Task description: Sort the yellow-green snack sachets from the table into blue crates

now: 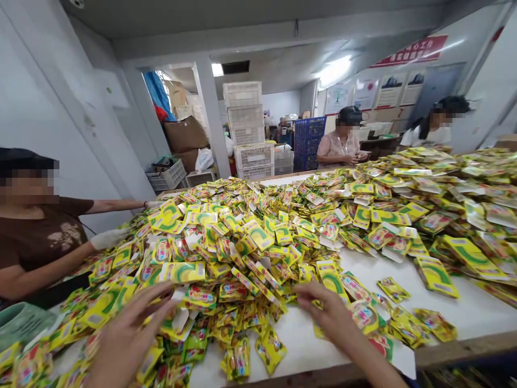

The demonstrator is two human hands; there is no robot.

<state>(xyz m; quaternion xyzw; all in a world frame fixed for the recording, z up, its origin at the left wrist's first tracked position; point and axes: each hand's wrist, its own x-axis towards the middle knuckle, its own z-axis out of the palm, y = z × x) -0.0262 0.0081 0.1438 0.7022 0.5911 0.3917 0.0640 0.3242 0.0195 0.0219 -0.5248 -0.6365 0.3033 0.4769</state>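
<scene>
Left hand (123, 331), near left: fingers spread, thumb apart, beside a printed yellow carton (200, 297); whether the two touch cannot be told. Right hand (328, 307), near right: fingers loosely bent, above the white tabletop (297, 337). Between the hands, yellow sachets (270, 349) lie by the near edge. Beyond, a heap of yellow-and-green cartons (258, 234), with a co-worker's white glove (108, 238) at its left side. Far centre: stacked white crates (247, 121).

Yellow-green cartons (183, 272), some open-flapped, lie heaped at odd angles beside yellow sachets (270, 349).
</scene>
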